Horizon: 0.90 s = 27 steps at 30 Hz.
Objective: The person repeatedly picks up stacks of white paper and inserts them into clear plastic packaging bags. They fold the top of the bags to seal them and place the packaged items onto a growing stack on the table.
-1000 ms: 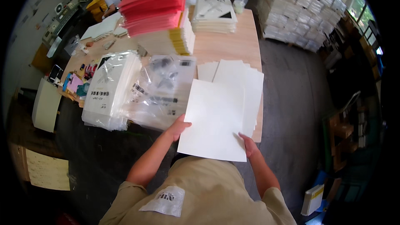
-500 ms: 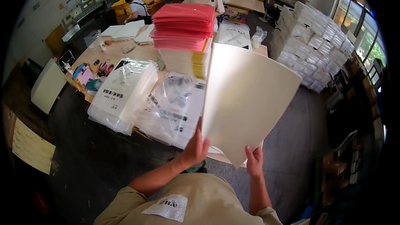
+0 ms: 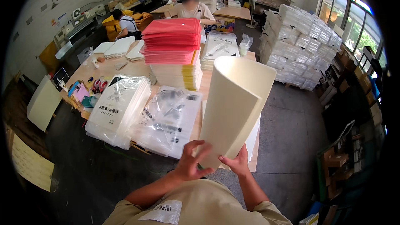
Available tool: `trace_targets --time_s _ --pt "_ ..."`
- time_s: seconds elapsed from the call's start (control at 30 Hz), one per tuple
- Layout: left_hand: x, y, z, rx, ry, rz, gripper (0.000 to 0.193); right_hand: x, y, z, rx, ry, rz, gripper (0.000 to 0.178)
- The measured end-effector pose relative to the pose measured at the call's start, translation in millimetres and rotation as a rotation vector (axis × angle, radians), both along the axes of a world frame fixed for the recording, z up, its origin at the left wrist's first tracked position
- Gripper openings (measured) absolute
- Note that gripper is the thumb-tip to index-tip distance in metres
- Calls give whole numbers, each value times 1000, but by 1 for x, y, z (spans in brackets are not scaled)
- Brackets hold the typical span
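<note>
Large cream paper (image 3: 233, 112), perhaps several sheets together, stands upright before me, curled into a loose roll with its top end open. My right hand (image 3: 237, 162) grips its lower right part, thumb on the front and the other fingers behind. At the lower left edge is my left hand (image 3: 192, 160), its fingers apart and slightly blurred, close to the paper or just touching it. Beneath the roll, white sheets (image 3: 253, 137) lie partly hidden on the wooden table (image 3: 141, 70). Left of the roll lies a clear plastic bag (image 3: 166, 108) on a printed white pack (image 3: 189, 114).
A thick stack of plastic-wrapped packs (image 3: 118, 108) sits at the table's left front. Behind it rises a tall pile of red and white sheets (image 3: 171, 41). Tapes and small tools (image 3: 98, 84) lie farther left. A co-worker (image 3: 193, 12) stands across the table. Wrapped bundles (image 3: 300, 46) fill a pallet at right.
The paper has gone from a nearly flat, tilted sheet to an upright curl. My hands have come closer together, and my left fingers have spread. The view has shifted slightly.
</note>
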<state>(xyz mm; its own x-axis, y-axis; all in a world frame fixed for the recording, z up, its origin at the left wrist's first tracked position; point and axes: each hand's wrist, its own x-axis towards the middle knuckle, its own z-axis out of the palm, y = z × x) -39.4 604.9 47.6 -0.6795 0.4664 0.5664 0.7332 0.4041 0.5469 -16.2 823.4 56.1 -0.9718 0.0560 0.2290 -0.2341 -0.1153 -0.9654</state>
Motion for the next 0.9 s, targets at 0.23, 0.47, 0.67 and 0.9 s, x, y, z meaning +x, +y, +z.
trace_targets --time_s 0.23,0.47,0.67,0.9 --pt "-30 0 -3 692 -622 -353 111 1 -15 -7 14 4 129 93" --pt "-28 2 -11 787 -641 -249 109 -2 -19 -11 236 156 189 98" --pt "-27 -7 -21 834 -626 -220 109 -6 -27 0 177 107 227 81" --pt "-29 -22 -17 788 -554 -156 109 -11 -47 -7 262 35 85 49"
